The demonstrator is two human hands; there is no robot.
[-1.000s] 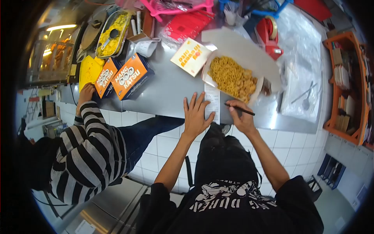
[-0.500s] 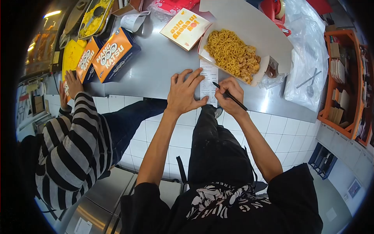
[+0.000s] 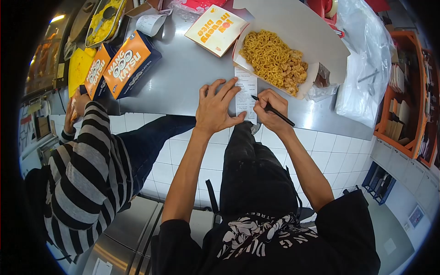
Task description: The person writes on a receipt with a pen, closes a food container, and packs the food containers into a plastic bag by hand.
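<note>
Past hands [image 3: 213,110] and receipt [image 3: 246,94] | noodle box [image 3: 318,43], cream box [image 3: 215,30] beside it

Takeaway kitchen, steel counter [image 3: 176,82], boxed noodles [image 3: 265,54]

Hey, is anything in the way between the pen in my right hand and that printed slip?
Nothing visible. The pen in your right hand has its tip by the right edge of the printed slip; your left hand is at the opposite edge, apart from the tip.
</note>
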